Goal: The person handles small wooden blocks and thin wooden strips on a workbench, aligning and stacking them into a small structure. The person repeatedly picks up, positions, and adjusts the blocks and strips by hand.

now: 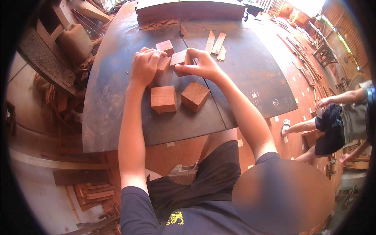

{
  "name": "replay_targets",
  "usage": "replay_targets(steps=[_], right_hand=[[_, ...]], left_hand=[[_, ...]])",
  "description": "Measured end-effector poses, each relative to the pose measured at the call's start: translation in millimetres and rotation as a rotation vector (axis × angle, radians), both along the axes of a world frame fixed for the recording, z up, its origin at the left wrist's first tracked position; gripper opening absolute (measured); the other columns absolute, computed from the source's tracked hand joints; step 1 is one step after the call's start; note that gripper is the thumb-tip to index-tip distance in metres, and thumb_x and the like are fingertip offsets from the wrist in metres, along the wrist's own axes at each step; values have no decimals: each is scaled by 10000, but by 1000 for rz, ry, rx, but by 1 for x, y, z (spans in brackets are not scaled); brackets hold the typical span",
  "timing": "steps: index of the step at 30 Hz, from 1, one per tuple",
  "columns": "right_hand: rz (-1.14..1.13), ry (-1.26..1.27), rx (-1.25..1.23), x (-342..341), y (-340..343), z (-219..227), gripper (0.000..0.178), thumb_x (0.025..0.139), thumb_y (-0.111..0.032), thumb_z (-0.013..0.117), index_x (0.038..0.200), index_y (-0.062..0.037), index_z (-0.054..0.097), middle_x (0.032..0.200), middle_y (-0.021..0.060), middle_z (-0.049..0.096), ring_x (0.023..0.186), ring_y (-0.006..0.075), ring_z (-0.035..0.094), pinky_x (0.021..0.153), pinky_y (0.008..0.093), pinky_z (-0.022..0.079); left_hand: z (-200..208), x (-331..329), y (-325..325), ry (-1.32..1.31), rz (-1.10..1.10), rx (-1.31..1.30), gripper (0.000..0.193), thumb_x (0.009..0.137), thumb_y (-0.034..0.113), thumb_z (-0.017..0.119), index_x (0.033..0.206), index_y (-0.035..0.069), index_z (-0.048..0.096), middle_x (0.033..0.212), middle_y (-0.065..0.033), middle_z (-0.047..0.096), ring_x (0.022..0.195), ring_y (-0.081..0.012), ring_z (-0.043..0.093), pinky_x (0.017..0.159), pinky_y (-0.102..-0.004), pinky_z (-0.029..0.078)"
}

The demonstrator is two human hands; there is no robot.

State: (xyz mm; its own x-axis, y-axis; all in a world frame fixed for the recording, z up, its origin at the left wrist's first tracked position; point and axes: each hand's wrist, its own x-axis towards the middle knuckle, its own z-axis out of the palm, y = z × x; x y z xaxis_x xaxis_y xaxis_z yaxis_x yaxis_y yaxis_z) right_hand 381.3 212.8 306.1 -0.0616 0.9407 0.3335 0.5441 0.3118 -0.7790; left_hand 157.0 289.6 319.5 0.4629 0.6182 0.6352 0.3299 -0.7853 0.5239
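My right hand (204, 65) grips a reddish wooden block (180, 58) from its right side, with the thumb in front and the fingers behind. My left hand (145, 65) is closed round another wooden block (163, 64) just to the left, its fingertips over the top edge. A narrow gap parts the two held blocks. Behind them a smaller-looking block (165, 46) rests on the dark table (129, 102). Nearer to me stand a squarish block (163, 98) and, beside it on the right, a darker-grained block (194, 96) turned at an angle.
Thin wood offcuts (218, 44) lie beyond my right hand. A long wooden beam (192, 11) spans the table's far edge, with chips before it. A plastic jug (76, 42) stands at the left. Another person (338, 121) is at the right, beside wood strips (301, 58) on the floor.
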Motion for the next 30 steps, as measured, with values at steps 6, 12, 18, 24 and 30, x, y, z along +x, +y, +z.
replay_targets(steps=[6, 12, 18, 24, 30], right_hand=[[41, 31, -12, 0, 1, -3, 630, 723, -409, 881, 1125, 19, 653, 998, 117, 716, 1007, 195, 673, 900, 345, 524], [99, 12, -92, -6, 2, -7, 704, 712, -289, 904, 1257, 10, 573, 1239, 155, 657, 1202, 245, 622, 1032, 379, 484], [80, -3, -207, -10, -1, -3, 730, 736, -273, 894, 1292, -18, 497, 1277, 170, 636, 1219, 274, 610, 1045, 399, 473], [337, 53, -246, -1, 5, -7, 742, 799, -258, 846, 1393, -48, 455, 1362, 178, 585, 1308, 268, 537, 1115, 381, 399], [385, 29, -240, 3, 3, -14, 724, 886, -298, 760, 1470, -60, 407, 1394, 187, 553, 1329, 239, 496, 1125, 371, 383]], left_hand=[[-3, 6, -3, -77, 100, -144, 505, 1028, 278, 361, 848, 49, 774, 886, -169, 742, 908, -339, 673, 861, -411, 504], [-3, 11, -4, -159, 319, -350, 646, 1062, 387, 266, 827, 81, 783, 854, -158, 743, 880, -346, 692, 857, -407, 509], [1, 18, -11, -197, 429, -453, 731, 1058, 453, 201, 811, 96, 789, 869, -123, 754, 894, -333, 695, 888, -414, 505], [7, 18, -16, -202, 456, -500, 802, 1054, 502, 162, 789, 78, 789, 867, -119, 757, 910, -329, 697, 901, -409, 507], [9, 14, -20, -186, 462, -515, 943, 1024, 636, 98, 728, 49, 775, 799, -141, 745, 862, -337, 705, 900, -409, 517]])
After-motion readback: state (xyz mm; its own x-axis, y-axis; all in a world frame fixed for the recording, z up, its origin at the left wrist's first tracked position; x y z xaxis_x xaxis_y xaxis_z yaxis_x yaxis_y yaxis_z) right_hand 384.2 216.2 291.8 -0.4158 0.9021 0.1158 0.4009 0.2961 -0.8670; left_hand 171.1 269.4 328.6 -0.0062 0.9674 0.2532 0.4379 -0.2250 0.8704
